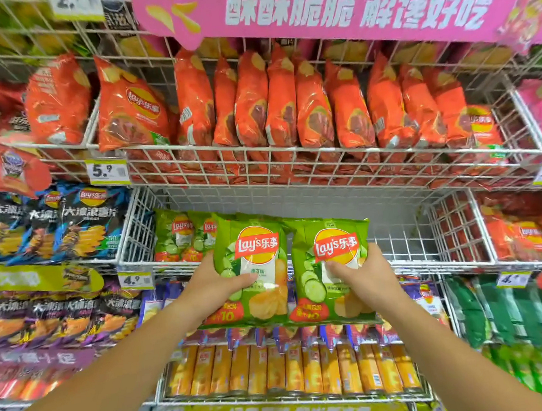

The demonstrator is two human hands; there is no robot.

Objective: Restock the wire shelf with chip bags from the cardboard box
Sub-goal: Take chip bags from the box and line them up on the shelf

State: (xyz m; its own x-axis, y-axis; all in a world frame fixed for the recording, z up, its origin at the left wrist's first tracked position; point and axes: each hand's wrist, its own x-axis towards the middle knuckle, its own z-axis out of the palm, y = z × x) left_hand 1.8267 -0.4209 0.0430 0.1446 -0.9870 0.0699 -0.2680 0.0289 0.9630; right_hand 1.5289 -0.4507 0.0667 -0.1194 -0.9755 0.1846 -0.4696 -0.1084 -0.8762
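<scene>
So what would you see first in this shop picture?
In the middle, the left hand grips the left green bag and the right hand grips the right green bag, before a white wire basket. Above sits a row of orange chip bags, and a big pink banner runs across the top.

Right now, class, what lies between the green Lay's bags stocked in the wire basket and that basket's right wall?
Only bare wire basket floor, in the head view; the held cucumber Lay's bags hide part of it.
</scene>
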